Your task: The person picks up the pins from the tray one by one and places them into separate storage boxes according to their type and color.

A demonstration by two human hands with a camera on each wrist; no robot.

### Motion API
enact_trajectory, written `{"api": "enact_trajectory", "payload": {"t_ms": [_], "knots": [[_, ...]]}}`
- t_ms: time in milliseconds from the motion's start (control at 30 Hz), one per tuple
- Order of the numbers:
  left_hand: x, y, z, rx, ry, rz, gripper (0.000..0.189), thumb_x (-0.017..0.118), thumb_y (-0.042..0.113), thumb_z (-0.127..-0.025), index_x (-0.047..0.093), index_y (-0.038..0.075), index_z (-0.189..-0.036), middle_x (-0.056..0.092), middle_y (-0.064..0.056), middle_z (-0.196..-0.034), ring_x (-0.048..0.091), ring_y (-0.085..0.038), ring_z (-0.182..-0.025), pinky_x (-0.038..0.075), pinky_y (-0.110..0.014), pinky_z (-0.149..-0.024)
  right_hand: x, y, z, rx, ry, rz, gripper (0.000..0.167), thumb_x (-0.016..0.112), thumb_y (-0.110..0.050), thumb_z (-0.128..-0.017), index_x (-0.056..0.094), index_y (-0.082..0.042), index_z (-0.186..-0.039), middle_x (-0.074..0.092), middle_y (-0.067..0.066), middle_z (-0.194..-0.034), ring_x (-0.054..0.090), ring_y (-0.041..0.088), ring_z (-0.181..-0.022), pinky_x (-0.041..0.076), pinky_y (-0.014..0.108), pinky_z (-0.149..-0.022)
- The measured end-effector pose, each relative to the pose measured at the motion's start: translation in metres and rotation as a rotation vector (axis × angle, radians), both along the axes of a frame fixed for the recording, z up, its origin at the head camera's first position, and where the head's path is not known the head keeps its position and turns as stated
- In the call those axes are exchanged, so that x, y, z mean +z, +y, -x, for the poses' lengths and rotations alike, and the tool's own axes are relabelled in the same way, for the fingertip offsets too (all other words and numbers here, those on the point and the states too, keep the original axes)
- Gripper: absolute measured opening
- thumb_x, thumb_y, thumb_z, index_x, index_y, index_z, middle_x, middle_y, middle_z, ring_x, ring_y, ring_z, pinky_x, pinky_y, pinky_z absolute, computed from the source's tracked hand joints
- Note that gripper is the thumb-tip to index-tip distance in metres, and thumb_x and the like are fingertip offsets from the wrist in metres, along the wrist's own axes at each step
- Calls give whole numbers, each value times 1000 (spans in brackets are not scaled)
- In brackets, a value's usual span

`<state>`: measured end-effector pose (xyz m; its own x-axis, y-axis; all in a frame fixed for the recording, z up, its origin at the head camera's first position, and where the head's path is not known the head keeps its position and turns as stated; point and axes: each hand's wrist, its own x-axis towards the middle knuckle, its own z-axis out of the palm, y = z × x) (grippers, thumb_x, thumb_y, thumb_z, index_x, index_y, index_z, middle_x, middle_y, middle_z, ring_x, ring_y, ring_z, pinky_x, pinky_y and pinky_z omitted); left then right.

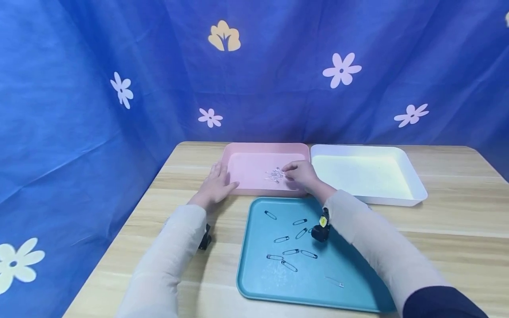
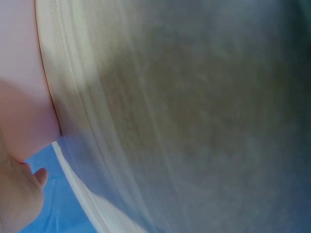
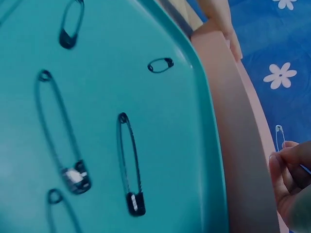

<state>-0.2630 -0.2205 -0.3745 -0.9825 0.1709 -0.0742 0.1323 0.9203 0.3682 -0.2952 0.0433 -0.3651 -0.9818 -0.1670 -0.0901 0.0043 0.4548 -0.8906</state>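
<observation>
My right hand [image 1: 301, 173] pinches a silver safety pin [image 3: 279, 136] between thumb and fingertips, over the right side of the pink tray [image 1: 248, 170]. Below and beside those fingertips lies a small heap of silver safety pins [image 1: 273, 176] on the tray's floor. At the tray's left front corner, my left hand [image 1: 214, 184] rests along the rim with its fingers extended. Nearer to me, the teal tray [image 1: 254, 282] carries several scattered black safety pins [image 1: 290, 252] and one silver safety pin [image 1: 334, 281]. The right forearm covers part of the teal tray.
A white tray [image 1: 362, 176] stands to the right of the pink one, close against it. Wood-grain tabletop [image 1: 457, 212] surrounds the trays. Behind the table hangs a blue flowered curtain [image 1: 270, 66].
</observation>
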Motion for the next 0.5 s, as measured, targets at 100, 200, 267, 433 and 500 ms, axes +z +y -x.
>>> {"api": "enact_trajectory", "payload": {"t_ms": [100,200,267,433,500], "knots": [[2,0,-3,13,0,16,83,36,52,-85,0,-1,-137,-8,-21,-141,-9,-32,-127,4,-49,-100,-4,-7,6,-13,15,-19,19,55,2,-78,66,-2,-93,59,8,-101,50,16,-78,43,20,-58],[6,2,-5,29,-13,51,78,37,46,-87,2,-3,-136,-7,-21,-141,-7,-33,-127,6,-49,-101,-7,-12,13,-26,15,-28,18,56,3,-76,67,-3,-90,60,7,-98,49,15,-73,39,17,-51],[6,2,-4,31,-15,70,77,37,44,-88,2,-3,-136,-6,-21,-141,-7,-33,-127,7,-48,-101,-8,-14,16,-29,18,-43,18,56,3,-76,67,-3,-89,61,7,-95,48,14,-66,36,17,-46],[4,4,-2,22,-9,86,77,36,46,-87,4,-3,-136,-6,-22,-141,-6,-34,-127,7,-49,-101,-13,-15,23,-42,31,-85,17,56,3,-76,67,-2,-87,59,6,-81,40,8,-49,32,16,-40],[4,5,-2,18,-3,85,77,37,46,-87,4,-3,-136,-5,-22,-140,-6,-34,-127,7,-49,-100,-14,-14,26,-46,30,-91,15,56,2,-76,67,-2,-86,59,7,-77,40,8,-48,32,16,-40]]}}
